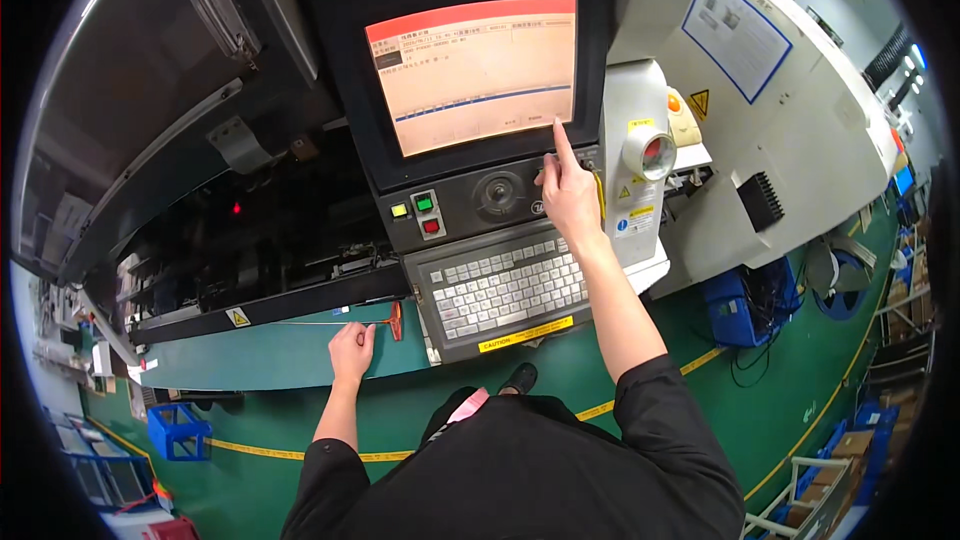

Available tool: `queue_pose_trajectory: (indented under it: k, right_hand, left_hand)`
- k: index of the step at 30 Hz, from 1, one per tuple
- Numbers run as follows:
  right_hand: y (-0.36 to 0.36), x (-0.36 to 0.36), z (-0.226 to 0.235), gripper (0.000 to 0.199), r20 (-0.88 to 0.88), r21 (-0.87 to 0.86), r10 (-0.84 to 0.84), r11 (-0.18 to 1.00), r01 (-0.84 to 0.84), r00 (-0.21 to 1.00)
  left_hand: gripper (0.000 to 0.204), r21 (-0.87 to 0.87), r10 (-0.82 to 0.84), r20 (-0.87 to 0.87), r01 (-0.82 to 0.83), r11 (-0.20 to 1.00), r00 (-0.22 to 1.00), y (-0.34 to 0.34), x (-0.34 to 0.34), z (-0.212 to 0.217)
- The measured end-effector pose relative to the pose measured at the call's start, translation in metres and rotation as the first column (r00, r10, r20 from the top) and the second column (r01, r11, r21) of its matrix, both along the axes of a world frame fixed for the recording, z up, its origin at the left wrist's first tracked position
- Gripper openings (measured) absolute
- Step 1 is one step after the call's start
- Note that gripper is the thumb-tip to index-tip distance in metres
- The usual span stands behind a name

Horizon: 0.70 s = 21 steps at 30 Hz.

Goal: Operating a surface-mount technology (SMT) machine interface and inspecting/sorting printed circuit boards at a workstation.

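Observation:
My right hand [570, 190] is raised to the machine's touchscreen [470, 75], its index finger pressing the screen's lower right corner while the other fingers stay curled. My left hand [350, 348] rests on the green ledge [260, 355] of the machine, fingers bent around the thin shaft of a red T-handled tool [394, 320] lying there. Below the screen sit a round knob [500, 195], green and red buttons [427, 214] and a grey keyboard [508, 285].
The machine's dark hood [130, 120] is lifted at the left, showing the black interior with a small red light [237, 208]. A white machine [790, 110] stands to the right. Blue bins [735, 305] and another blue bin [175, 430] sit on the green floor with yellow tape lines.

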State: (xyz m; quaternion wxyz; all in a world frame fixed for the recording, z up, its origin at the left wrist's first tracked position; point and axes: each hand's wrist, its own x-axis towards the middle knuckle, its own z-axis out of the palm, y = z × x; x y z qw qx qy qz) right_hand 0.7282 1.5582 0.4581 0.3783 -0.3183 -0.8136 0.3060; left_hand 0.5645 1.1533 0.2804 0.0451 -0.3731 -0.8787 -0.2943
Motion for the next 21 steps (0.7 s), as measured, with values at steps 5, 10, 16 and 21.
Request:
queue_pose_trajectory:
  k: [5, 10, 16, 21]
  right_hand:
    - [-0.009, 0.0, 0.001, 0.054, -0.071, -0.027, 0.096, 0.995, -0.098, 0.993]
    - [-0.013, 0.0, -0.008, 0.057, -0.1, 0.065, 0.12, 0.991, -0.113, 0.988]
    - [0.007, 0.0, -0.005, 0.061, 0.085, 0.127, -0.002, 0.992, -0.009, 0.996]
    - [0.002, 0.005, -0.001, 0.061, -0.001, 0.06, 0.042, 0.997, -0.042, 0.999]
  left_hand:
    - [0.032, -0.015, 0.037, 0.01, -0.036, 0.999, 0.999, 0.001, -0.002, -0.004]
    - [0.032, -0.023, 0.055, -0.034, -0.055, 0.998, 0.998, 0.001, -0.005, -0.006]
    - [0.033, -0.012, 0.059, -0.023, -0.059, 0.998, 0.998, 0.006, -0.003, -0.004]
    - [0.032, -0.011, 0.047, -0.008, -0.047, 0.999, 0.999, 0.006, -0.003, -0.002]
